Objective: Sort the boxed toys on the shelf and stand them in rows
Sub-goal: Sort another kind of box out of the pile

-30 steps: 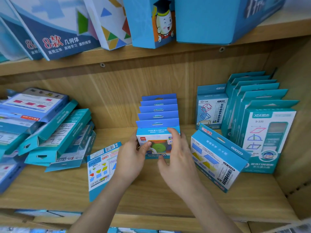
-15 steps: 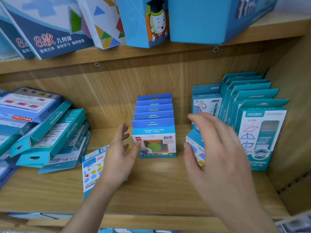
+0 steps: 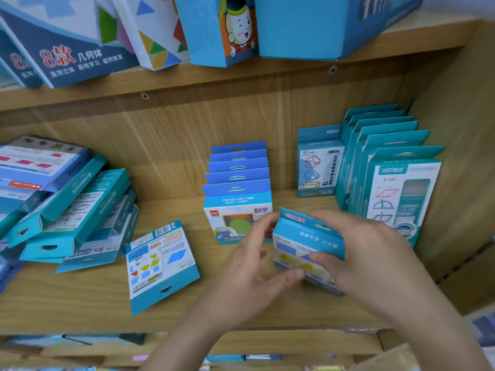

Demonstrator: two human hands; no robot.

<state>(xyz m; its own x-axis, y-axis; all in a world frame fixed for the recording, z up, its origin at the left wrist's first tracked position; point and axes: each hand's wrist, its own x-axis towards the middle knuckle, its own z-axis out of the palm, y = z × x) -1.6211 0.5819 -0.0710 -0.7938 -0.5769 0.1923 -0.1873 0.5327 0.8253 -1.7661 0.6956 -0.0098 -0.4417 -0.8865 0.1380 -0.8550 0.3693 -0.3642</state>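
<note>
Tilted teal box (image 3: 316,236) sits between both hands: left hand (image 3: 249,269) curls round its left end, right hand (image 3: 375,253) grips its right (long axis leans up-back).

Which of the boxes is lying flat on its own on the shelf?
The box with the barcode, lying alone between the left pile and the blue standing row. The rest are stacked, upright, or held.

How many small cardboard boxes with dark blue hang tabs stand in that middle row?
5, in single file on the wooden shelf: front blue-tabbed cardboard box, partly behind the left hand, then second, third, fourth, fifth by the back wall. More may hide behind.
</note>
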